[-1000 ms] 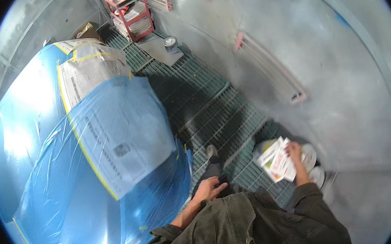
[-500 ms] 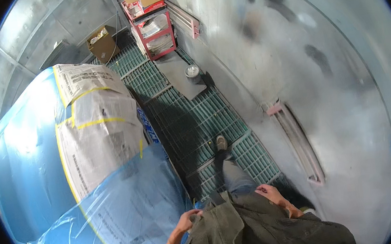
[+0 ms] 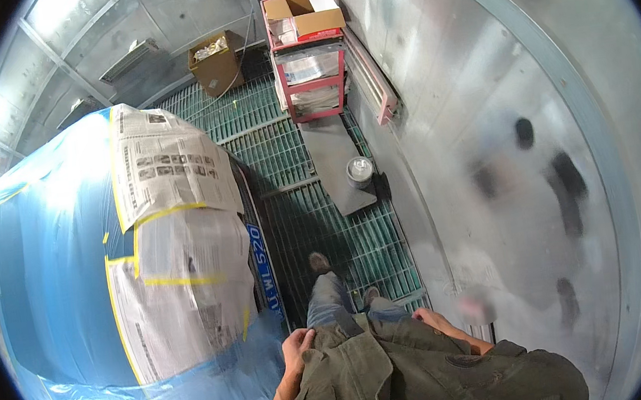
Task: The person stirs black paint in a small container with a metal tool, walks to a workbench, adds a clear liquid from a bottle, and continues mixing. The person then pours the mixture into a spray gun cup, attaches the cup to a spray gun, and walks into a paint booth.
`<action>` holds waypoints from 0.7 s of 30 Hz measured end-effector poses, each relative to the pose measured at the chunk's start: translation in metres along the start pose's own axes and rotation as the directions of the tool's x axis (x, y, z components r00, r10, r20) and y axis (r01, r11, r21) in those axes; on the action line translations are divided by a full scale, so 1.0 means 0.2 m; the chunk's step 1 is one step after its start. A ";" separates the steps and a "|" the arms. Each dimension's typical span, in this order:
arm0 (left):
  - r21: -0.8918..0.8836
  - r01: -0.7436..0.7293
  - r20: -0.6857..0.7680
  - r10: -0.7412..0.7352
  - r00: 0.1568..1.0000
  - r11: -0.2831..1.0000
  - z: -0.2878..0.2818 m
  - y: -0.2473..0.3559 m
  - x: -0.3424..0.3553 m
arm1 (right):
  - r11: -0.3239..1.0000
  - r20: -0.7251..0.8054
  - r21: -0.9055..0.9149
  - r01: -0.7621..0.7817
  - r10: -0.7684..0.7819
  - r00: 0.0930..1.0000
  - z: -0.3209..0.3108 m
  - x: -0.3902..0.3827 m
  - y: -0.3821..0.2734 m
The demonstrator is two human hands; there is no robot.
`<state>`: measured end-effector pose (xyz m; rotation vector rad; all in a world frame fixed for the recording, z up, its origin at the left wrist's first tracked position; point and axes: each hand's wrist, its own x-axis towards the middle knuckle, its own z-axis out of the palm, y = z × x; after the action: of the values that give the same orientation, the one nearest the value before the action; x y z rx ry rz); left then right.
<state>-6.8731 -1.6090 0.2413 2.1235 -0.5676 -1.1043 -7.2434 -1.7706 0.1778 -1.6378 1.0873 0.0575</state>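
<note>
My left hand [image 3: 297,348] hangs at my side with loosely curled fingers and holds nothing. It is just right of a car wrapped in blue plastic film [image 3: 58,306]. Sheets of newspaper [image 3: 182,293] are fixed over the car's end with yellow tape [image 3: 169,281]. My right hand [image 3: 435,321] rests against my green jacket [image 3: 402,379], empty as far as it shows. My feet stand on a green floor grating [image 3: 363,234] between the car and the grey wall.
A red cart [image 3: 313,76] with cardboard boxes on top stands ahead by the wall. A metal can [image 3: 360,171] sits on a grey floor plate [image 3: 331,148]. A brown cardboard box [image 3: 216,64] is further back. A long light fixture [image 3: 370,77] runs along the wall.
One second ago my right hand held a bundle of papers; now it holds none. The view has swung forward along the grating, and the cart and can appear closer.
</note>
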 end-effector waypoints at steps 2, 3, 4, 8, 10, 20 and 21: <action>-0.053 0.011 0.021 -0.010 1.000 0.999 0.07 -0.18 0.28 | 0.993 0.011 -0.015 -0.113 0.114 0.993 -0.11 0.18 -0.17; -0.075 0.016 0.033 -0.014 0.999 0.997 0.09 -0.26 0.41 | 0.987 0.013 -0.008 -0.162 0.162 0.987 -0.16 0.26 -0.27; -0.045 0.023 0.059 -0.020 0.998 0.999 0.12 -0.17 0.53 | 0.979 -0.015 -0.009 -0.203 0.203 0.979 -0.24 0.39 -0.34; -0.058 0.137 0.271 -0.116 0.956 0.989 -0.06 0.08 1.03 | 0.983 0.017 -0.046 -0.176 0.177 0.984 -0.38 0.95 -0.42; -0.002 0.118 0.223 -0.115 0.968 0.993 -0.20 0.19 1.27 | 0.991 -0.017 0.040 -0.127 0.127 0.992 -0.42 1.19 -0.56; 0.050 0.158 -0.033 -0.157 0.987 0.986 -0.55 0.16 1.97 | 0.992 -0.309 -0.071 -0.104 0.077 0.948 -0.79 2.14 -1.17; 0.039 0.266 -0.090 -0.262 0.961 0.963 -0.53 0.24 2.01 | 0.994 -0.376 -0.087 -0.065 0.028 0.926 -0.87 2.26 -1.24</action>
<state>-6.5681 -1.8594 0.1034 2.3279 -0.2796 -1.1460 -6.9010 -2.1937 0.1841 -1.7545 1.4332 -0.1815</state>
